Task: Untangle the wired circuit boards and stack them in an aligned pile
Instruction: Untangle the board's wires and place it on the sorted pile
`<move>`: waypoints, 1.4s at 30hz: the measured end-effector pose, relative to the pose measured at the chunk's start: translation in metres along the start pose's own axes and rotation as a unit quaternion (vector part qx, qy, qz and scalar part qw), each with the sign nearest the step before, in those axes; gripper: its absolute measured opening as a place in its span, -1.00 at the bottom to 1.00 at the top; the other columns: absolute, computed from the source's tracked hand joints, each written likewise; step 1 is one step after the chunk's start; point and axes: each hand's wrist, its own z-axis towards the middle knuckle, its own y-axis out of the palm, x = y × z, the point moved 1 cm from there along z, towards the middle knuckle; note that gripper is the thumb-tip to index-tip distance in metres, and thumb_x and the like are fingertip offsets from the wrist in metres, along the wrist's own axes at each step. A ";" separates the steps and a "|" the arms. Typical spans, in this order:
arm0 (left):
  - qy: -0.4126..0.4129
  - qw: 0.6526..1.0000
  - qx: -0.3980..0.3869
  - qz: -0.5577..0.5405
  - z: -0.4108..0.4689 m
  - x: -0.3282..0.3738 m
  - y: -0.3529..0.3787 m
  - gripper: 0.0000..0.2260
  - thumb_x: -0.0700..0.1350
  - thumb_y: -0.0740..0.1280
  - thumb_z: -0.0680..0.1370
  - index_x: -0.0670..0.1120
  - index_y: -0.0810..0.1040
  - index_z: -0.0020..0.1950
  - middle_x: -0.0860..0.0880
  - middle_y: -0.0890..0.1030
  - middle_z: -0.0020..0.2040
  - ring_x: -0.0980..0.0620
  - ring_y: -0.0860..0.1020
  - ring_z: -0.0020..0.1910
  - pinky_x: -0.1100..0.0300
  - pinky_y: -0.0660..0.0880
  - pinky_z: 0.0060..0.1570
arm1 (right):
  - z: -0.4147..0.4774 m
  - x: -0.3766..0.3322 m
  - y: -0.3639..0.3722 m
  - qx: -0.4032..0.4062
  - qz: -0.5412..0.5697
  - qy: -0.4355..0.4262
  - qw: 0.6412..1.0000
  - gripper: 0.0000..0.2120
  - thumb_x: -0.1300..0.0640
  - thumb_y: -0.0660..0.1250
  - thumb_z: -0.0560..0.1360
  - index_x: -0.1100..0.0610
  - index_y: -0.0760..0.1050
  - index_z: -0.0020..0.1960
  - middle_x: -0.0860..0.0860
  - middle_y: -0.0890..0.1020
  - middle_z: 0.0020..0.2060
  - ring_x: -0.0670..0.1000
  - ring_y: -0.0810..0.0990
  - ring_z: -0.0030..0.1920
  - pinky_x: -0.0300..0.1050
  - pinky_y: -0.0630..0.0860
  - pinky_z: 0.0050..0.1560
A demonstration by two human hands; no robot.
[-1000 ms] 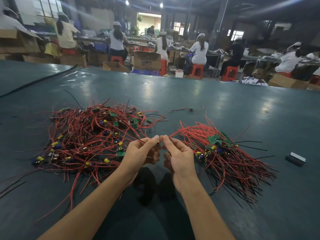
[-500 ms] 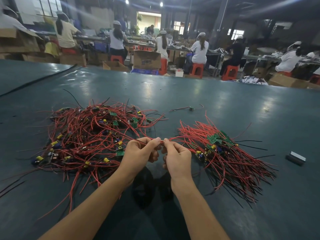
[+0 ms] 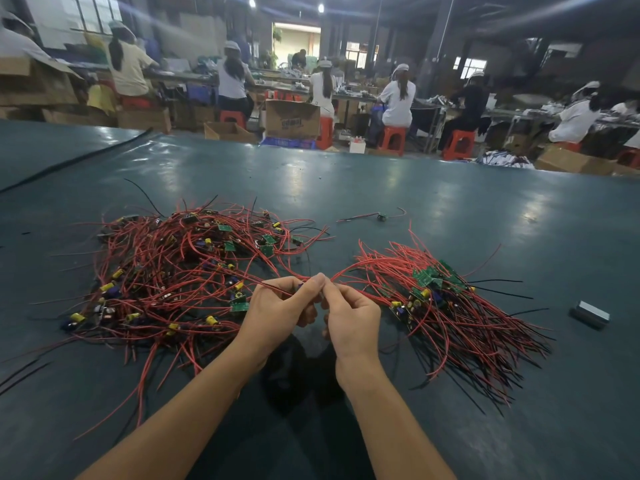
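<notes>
In the head view, my left hand (image 3: 280,310) and right hand (image 3: 353,317) meet fingertip to fingertip, both pinching the red leads (image 3: 258,283) of one board above the counter (image 3: 415,202), between the tangled heap (image 3: 173,271) and the aligned pile (image 3: 450,306). A hard tug, I judge, could drag snagged neighbours along or knock the pile askew.

The wires (image 3: 180,261) are red, a few black, joined to green circuit boards (image 3: 423,278) bearing yellow and blue components (image 3: 77,317). The counter (image 3: 381,181) is plain dark teal; the small block (image 3: 590,313) is grey and black.
</notes>
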 end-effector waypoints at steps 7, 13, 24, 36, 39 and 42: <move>0.007 0.998 0.003 -0.056 0.001 0.003 0.004 -0.67 -0.08 0.42 0.51 -0.10 0.54 -0.45 -0.02 0.52 -0.50 0.10 0.43 -0.56 0.31 0.40 -0.49 | 0.010 -0.004 -0.002 0.079 0.073 0.081 0.991 -0.64 0.11 0.42 0.52 -0.04 0.67 -0.45 -0.06 0.54 -0.49 -0.06 0.48 -0.43 -0.17 0.47 -0.35; -0.001 0.998 -0.009 -0.058 -0.002 0.004 0.010 -0.61 -0.20 0.37 0.55 -0.10 0.50 -0.49 0.00 0.51 -0.50 0.10 0.38 -0.58 0.32 0.36 -0.53 | 0.026 -0.008 -0.022 0.139 0.115 0.091 0.979 -0.62 0.13 0.40 0.52 0.05 0.65 -0.47 -0.14 0.39 -0.59 -0.16 0.25 -0.62 -0.34 0.25 -0.60; -0.005 0.998 -0.018 -0.058 -0.004 0.010 0.004 -0.66 -0.23 0.36 0.54 -0.15 0.48 -0.46 -0.03 0.50 -0.49 0.10 0.37 -0.58 0.30 0.37 -0.52 | 0.036 -0.011 -0.039 0.182 0.204 0.090 0.958 -0.77 0.19 0.34 0.53 0.14 0.61 -0.29 -0.09 0.42 -0.53 -0.13 0.23 -0.61 -0.31 0.15 -0.59; -0.072 0.984 -0.085 -0.139 -0.003 0.005 0.002 -0.73 0.09 0.46 0.32 -0.12 0.69 -0.28 -0.06 0.56 -0.40 0.05 0.50 -0.47 0.28 0.48 -0.41 | 0.030 -0.006 -0.032 0.127 0.126 0.085 0.980 -0.71 -0.08 0.43 0.49 0.08 0.70 -0.29 -0.14 0.51 -0.45 -0.11 0.26 -0.52 -0.24 0.21 -0.52; -0.054 0.989 -0.076 -0.116 -0.003 0.004 0.004 -0.68 0.13 0.47 0.30 -0.13 0.69 -0.24 -0.08 0.58 -0.38 0.03 0.52 -0.45 0.25 0.49 -0.39 | 0.018 -0.002 -0.015 0.052 0.036 0.073 0.995 -0.76 -0.10 0.48 0.44 -0.01 0.71 -0.33 -0.11 0.62 -0.41 0.00 0.46 -0.34 -0.05 0.47 -0.26; -0.040 0.993 -0.076 -0.082 -0.003 0.003 0.002 -0.74 0.09 0.49 0.42 -0.11 0.69 -0.22 -0.07 0.61 -0.38 0.04 0.56 -0.41 0.23 0.50 -0.34 | 0.009 0.000 -0.002 0.004 0.031 0.031 0.999 -0.76 0.05 0.48 0.47 0.04 0.71 -0.36 0.03 0.70 -0.37 0.07 0.62 -0.29 0.07 0.60 -0.09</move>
